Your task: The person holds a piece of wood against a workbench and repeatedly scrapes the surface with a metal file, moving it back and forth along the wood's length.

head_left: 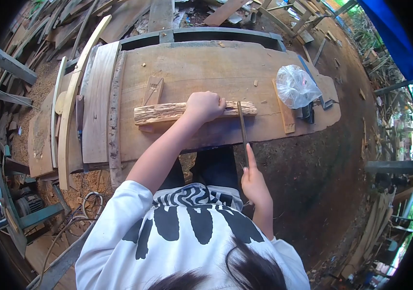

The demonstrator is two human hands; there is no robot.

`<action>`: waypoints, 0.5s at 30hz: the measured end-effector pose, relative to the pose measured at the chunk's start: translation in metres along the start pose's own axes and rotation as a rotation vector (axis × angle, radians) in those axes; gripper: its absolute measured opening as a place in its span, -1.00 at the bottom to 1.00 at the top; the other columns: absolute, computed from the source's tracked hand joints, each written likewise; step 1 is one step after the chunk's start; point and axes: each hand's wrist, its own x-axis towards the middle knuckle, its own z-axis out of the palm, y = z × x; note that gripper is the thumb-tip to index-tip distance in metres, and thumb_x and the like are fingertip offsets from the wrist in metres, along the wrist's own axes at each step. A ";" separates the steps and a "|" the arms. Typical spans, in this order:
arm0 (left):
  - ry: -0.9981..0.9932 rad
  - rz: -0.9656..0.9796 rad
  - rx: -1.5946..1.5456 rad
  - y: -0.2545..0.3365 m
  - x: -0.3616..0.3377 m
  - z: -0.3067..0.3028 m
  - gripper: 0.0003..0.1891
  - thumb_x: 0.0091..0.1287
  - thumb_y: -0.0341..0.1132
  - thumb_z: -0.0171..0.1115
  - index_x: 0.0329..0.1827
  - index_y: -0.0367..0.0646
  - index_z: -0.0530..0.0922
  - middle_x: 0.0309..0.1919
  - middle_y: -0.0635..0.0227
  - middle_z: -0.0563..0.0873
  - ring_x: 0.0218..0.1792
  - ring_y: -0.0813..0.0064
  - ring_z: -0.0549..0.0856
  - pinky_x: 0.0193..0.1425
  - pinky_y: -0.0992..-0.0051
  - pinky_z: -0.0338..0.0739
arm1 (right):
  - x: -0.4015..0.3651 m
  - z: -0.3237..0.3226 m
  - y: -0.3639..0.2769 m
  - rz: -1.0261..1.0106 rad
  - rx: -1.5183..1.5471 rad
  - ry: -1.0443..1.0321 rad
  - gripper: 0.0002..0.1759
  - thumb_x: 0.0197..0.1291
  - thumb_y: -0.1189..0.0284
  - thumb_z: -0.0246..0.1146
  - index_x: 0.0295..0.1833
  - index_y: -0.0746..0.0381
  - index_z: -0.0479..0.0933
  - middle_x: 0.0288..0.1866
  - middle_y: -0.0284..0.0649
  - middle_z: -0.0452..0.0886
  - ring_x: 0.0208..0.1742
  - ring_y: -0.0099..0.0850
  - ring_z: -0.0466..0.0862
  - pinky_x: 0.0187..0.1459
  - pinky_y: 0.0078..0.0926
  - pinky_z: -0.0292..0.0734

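A rough, grooved length of wood (160,112) lies crosswise on the wooden workbench (192,63). My left hand (205,106) is closed over its middle, pressing it from above. My right hand (255,186), below the bench's near edge, is wrapped round the lower end of a long, narrow, dark metal tool (242,123) that looks like a file, its index finger stretched along it. The tool's far end overlaps the wood just right of my left hand. Under the wood's left part sits a small wooden block (153,91).
A clear plastic bag (297,87) rests on the bench's right side, beside a short wooden strip (284,108). Long boards (101,104) lie along the left. Scrap wood (56,29) is heaped behind, and a motor (30,204) stands at lower left.
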 end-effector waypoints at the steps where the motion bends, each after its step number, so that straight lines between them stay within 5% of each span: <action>1: -0.004 -0.001 0.002 -0.001 0.000 0.003 -0.48 0.44 -0.02 -0.10 -0.30 -0.20 0.75 -0.32 0.02 0.79 -0.22 0.01 0.78 -0.03 0.09 0.65 | 0.007 0.002 -0.003 0.003 0.003 -0.003 -0.17 0.46 0.58 -0.09 0.68 -0.27 -0.18 -0.16 0.31 0.63 -0.24 0.13 0.69 -0.08 -0.02 0.56; 3: 0.048 -0.004 -0.008 -0.002 0.002 0.006 -0.50 0.41 -0.04 -0.10 -0.31 -0.19 0.75 -0.32 0.02 0.79 -0.22 0.02 0.78 -0.04 0.10 0.65 | 0.042 0.008 -0.016 0.010 -0.083 0.041 -0.14 0.42 0.61 -0.07 0.67 -0.25 -0.21 -0.19 0.34 0.63 -0.12 0.27 0.67 0.00 0.08 0.54; 8: 0.062 -0.001 0.006 -0.002 0.002 0.007 -0.51 0.38 -0.05 -0.09 -0.34 -0.21 0.75 -0.32 0.02 0.78 -0.23 0.02 0.78 -0.04 0.10 0.65 | 0.104 0.006 -0.029 -0.064 0.016 0.100 -0.15 0.42 0.60 -0.08 0.67 -0.28 -0.21 -0.08 0.40 0.61 0.02 0.25 0.66 0.05 0.10 0.55; 15: 0.203 0.003 -0.035 -0.006 0.002 0.015 -0.64 0.39 -0.13 -0.03 -0.18 -0.30 0.54 -0.49 -0.07 0.72 -0.30 -0.05 0.77 -0.13 0.00 0.63 | 0.024 0.021 -0.004 0.003 -0.069 0.093 -0.21 0.52 0.51 -0.10 0.67 -0.33 -0.21 -0.11 0.26 0.64 -0.14 0.05 0.73 0.01 0.01 0.56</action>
